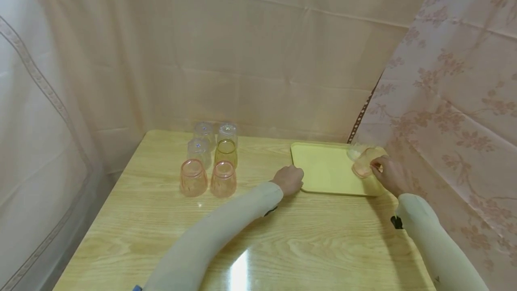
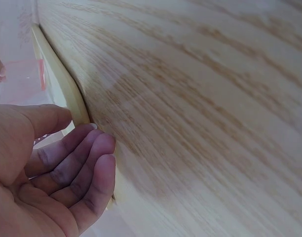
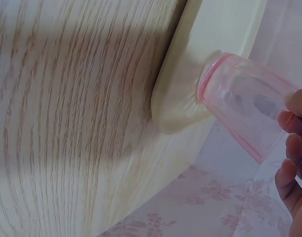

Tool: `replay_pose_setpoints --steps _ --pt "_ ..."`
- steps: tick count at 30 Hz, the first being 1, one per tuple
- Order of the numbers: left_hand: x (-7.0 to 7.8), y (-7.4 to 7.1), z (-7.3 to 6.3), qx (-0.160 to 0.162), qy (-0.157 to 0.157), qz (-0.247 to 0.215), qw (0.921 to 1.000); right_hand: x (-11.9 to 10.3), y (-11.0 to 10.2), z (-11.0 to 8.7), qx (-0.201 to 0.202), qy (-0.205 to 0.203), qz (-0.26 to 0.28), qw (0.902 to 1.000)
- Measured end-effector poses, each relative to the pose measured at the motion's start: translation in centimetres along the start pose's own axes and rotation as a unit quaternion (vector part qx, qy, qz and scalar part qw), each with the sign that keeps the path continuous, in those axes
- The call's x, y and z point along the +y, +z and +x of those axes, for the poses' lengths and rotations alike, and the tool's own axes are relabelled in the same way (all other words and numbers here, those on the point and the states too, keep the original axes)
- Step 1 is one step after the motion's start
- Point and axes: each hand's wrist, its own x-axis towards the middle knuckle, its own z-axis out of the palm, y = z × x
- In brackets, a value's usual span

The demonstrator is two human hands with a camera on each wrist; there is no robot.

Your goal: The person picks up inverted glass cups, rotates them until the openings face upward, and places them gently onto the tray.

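My right hand pinches the rim of a clear pink drinking glass between thumb and fingertips. This glass leans, its thick pink base right at the surface of the yellow tray, near the tray's right end. Behind it on the tray is a clear glass, partly hidden. At the tray's front left corner is my left hand; the left wrist view shows its thumb over the tray rim and its curled fingers along the outer side.
Left of the tray, glasses stand upside down in two columns: two pink glasses in front, a yellow glass and several clear glasses behind. Cloth curtains hang behind the wooden table and along its sides.
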Motion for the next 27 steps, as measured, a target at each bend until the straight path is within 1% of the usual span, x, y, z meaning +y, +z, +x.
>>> replay_pose_setpoints --steps 3,6,8,12,14,16,22,27 --pt "0.0 0.0 0.1 0.001 -0.001 0.003 1.0000 0.0 -0.4 0.0 -0.021 0.024 -0.027 0.9991" --pt "0.0 0.0 0.1 0.001 -0.003 0.009 1.0000 0.0 -0.7 0.0 -0.036 0.034 -0.035 0.9982" --pt "0.0 0.1 0.1 0.002 -0.004 0.013 0.9999 0.0 -0.7 0.0 -0.034 0.030 -0.035 0.9983" --pt "-0.1 0.1 0.2 0.008 0.000 0.016 0.9998 0.3 -0.5 0.1 -0.014 0.016 -0.030 0.9993" --pt "-0.1 0.1 0.2 0.010 0.004 0.014 0.9998 0.3 -0.6 0.1 -0.011 0.010 -0.030 0.9994" --pt "-0.1 0.1 0.2 0.011 0.009 0.013 0.9998 0.3 -0.8 0.0 -0.019 0.005 -0.032 0.9993" --pt "0.2 0.0 0.1 0.009 0.013 0.019 0.9997 -0.5 -1.9 -0.6 -0.064 -0.018 -0.042 0.9969" --pt "0.1 0.1 0.2 0.011 0.013 0.026 0.9995 -1.2 -2.4 -1.2 -0.071 -0.030 -0.048 0.9959"
